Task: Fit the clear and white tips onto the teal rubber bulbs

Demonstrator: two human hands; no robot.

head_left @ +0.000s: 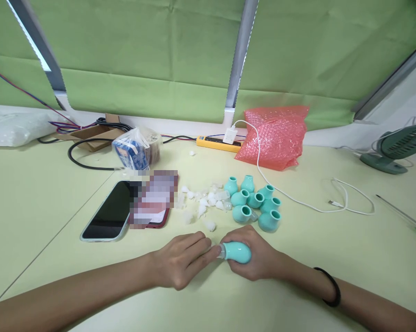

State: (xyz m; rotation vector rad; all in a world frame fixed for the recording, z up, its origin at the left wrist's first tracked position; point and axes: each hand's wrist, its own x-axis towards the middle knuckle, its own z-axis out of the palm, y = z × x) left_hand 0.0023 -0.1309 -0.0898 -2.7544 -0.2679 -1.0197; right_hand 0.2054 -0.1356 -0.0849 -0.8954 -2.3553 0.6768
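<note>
In my right hand [251, 258] lies a glossy turquoise rubber bulb [239, 252], its neck turned to the left. A small clear plastic tip [221, 251] sits at the neck. My left hand [183, 258] pinches that tip between its fingers; how far it goes into the neck is hidden. Just beyond my hands stand several more turquoise bulbs [269, 221], grouped with their open necks mostly up. Left of them is a loose scatter of small white and clear plastic tips [211, 200].
Two phones, one dark-screened [107, 212] and one in a red case [164, 216], lie left. Behind are a bagged blue packet [131, 150], a yellow power strip [214, 144] and a red bubble-wrap bag [277, 138]. A white cable [307, 205], a fan [397, 143] and a screwdriver [401, 213] are right.
</note>
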